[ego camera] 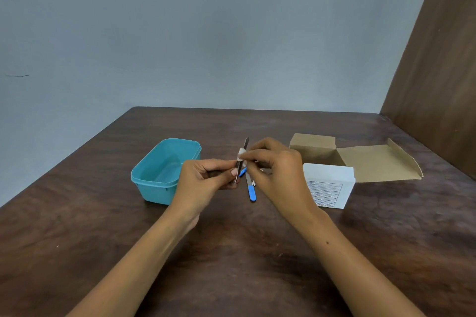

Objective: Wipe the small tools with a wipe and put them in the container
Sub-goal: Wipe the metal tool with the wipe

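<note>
My left hand (206, 175) pinches the slim tool (243, 159) upright by its lower end, my right hand (275, 162) clamps the wipe (240, 155) around its shaft, and the container (164, 170) sits just left.

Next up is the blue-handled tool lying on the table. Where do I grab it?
Pinch the blue-handled tool by its blue handle, the near end, coming from above on your side. It lies flat, its far metal end running under both hands, so the handle is the clear part.
</note>
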Available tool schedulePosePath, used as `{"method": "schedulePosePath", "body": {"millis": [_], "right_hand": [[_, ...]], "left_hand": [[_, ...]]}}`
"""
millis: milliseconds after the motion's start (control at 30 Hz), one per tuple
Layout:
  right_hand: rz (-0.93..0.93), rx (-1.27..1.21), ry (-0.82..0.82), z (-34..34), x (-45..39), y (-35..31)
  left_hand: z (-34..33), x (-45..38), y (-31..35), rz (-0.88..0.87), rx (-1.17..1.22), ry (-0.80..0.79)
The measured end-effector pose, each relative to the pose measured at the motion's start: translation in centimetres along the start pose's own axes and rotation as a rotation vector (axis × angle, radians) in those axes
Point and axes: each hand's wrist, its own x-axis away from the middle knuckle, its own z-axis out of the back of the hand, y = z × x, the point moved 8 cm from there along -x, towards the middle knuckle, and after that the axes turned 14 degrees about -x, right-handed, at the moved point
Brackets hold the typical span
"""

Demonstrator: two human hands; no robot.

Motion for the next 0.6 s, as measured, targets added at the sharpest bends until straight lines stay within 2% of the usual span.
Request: {"method": "schedulePosePath", "body": {"millis": [133, 300, 400, 600], "right_hand": [[-0.001, 0.085, 0.073, 1.0, -0.1, 0.6], [-0.087, -0.093, -0.090, -0.7, 0.2, 0.5], [-0.109, -0.111, -0.158, -1.5, 0.5, 0.4], [-0.049, -0.062, 0.046, 0.3, 0.1, 0.9]], "left_hand": [[-0.5, 0.2, 0.4, -0.057, -0.057, -0.014], [0.5, 0.0, 0.2, -0.060, -0.058, 0.056], [0.9, 0.0, 0.2, -0.056, -0.071, 0.095], [0.1, 0.2, 0.7, -0.112, -0.104, 0.049]]}}
